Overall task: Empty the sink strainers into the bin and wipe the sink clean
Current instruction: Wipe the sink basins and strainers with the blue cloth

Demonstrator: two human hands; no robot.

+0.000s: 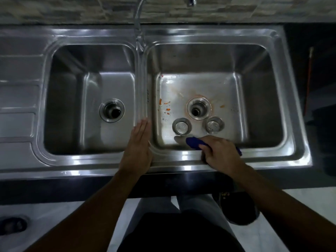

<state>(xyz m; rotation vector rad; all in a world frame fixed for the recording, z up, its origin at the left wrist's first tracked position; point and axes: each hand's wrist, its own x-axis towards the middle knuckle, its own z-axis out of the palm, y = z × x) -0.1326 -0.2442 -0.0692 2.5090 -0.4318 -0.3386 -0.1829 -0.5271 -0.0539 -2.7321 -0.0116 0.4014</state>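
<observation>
- the right hand [220, 151] has its fingers curled tight round a blue cloth [194, 142], low against the near wall of the right basin [254, 88]. the cloth's end pokes out ahead of the knuckles.
- just ahead of that hand two strainers lie on the basin floor. the left strainer [181, 126] is almost touching the cloth tip, and the right strainer [215, 125] is straight ahead of the knuckles. both look emptied, though blur makes that uncertain.
- risk: a forward wipe would likely knock the left strainer and send it skidding toward the open drain [199, 108] just beyond.
- risk: orange scraps [167, 106] lie ahead and left of the hand. with the strainers out, a sweep toward the drain could push them down the pipe.
- the left hand [139, 148] lies flat, fingers straight and together, on the ridge [142, 84] between the basins, left of the cloth hand and out of its way.
- room: the near wall crowds the hand, while the floor ahead and to the right lies open. the tap [138, 19] is high and well beyond.
- the bin [241, 211] stands on the floor below and behind the right hand.
</observation>
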